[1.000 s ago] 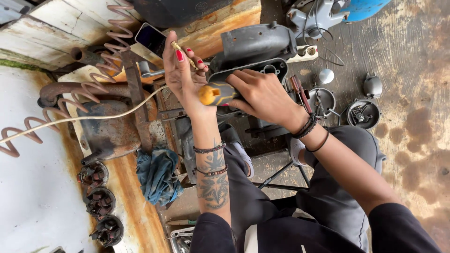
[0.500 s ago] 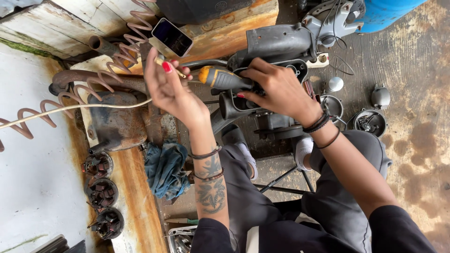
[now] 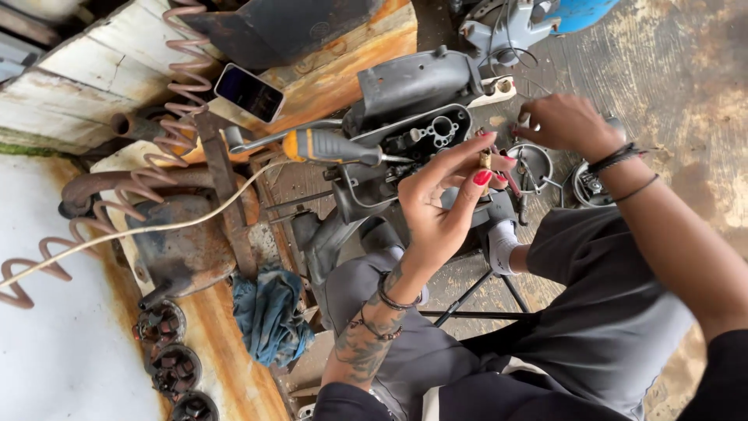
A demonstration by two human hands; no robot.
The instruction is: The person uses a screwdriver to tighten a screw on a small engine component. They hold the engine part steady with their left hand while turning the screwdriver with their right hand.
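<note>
The left hand [image 3: 444,206] was raised above the grey engine housing [image 3: 405,86], thumb and fingers pinching a small brass-coloured part [image 3: 486,160]. The right hand [image 3: 565,125] reached toward the round metal parts [image 3: 534,168] on the concrete floor [image 3: 686,70], fingers curled; whether it gripped anything could not be told. A yellow-and-grey screwdriver [image 3: 327,146] lay against the housing, and a phone [image 3: 249,92] rested on the wooden plank's [image 3: 343,66] left edge.
</note>
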